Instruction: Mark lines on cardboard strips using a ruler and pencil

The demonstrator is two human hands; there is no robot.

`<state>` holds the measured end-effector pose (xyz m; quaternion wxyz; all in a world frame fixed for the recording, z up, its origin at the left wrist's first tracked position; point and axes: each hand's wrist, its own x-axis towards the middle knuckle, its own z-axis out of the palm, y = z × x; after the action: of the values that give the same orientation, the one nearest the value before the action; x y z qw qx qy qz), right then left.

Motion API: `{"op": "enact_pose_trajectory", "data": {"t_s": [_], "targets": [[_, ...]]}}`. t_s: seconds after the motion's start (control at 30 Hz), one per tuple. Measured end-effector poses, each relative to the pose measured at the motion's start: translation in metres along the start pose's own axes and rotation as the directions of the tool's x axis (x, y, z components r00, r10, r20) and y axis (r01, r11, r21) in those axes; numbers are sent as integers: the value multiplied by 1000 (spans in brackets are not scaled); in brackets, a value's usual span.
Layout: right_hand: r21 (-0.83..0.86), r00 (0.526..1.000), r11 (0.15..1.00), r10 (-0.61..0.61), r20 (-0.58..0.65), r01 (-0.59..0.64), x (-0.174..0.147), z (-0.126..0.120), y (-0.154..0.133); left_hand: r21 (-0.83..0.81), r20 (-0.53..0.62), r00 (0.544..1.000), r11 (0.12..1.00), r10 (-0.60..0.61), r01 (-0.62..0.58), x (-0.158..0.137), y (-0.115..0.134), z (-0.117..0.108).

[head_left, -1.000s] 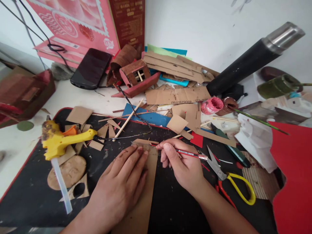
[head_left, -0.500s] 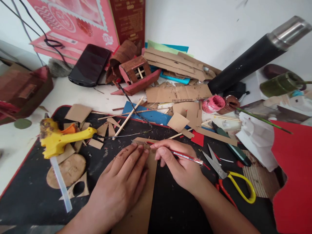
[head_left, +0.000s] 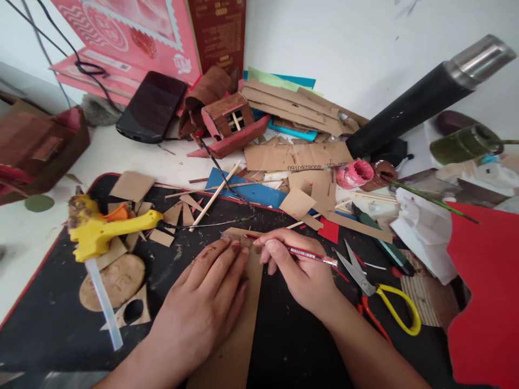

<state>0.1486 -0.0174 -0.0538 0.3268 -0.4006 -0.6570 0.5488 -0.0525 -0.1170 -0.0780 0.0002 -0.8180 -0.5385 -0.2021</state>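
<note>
On a mat [head_left: 300, 346] on the counter [head_left: 103, 154], a cardboard strip [head_left: 233, 354] lies under the left hand [head_left: 206, 302], a glue gun [head_left: 111, 231] to its left, scissors [head_left: 368, 288] to its right. Behind, left to right: phone [head_left: 152, 108], model boat [head_left: 227, 127], flask [head_left: 405, 111].

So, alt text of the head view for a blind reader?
The right hand holds a slim red pencil over a long brown cardboard strip on a black mat; the left hand rests on the strip. A yellow plastic glue gun lies to the left.
</note>
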Motion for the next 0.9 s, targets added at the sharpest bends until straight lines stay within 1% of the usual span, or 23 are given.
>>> {"op": "enact_pose_trajectory", "data": {"t_s": [0.17,0.33,0.47,0.7,0.8,0.9], "targets": [[28,999,999,42,3,-42,0,1,2,16,-8,1000,1000,-12,12,1,0,1],[70,996,993,92,8,-92,3,1,2,40,-24,1000,999,12,-11,1,-1,1],[96,991,986,135,13,-136,5,1,0,39,-35,999,999,3,-2,2,-1,1],[251,981,954,186,-55,-167,1,-1,-1,45,-24,1000,999,13,-12,3,-1,1],[223,978,957,203,-45,-188,-3,-3,-7,44,-34,999,999,14,-12,3,-1,1],[166,984,972,173,-32,-165,-5,-3,-15,41,-37,999,999,16,-14,2,-1,1]]}}
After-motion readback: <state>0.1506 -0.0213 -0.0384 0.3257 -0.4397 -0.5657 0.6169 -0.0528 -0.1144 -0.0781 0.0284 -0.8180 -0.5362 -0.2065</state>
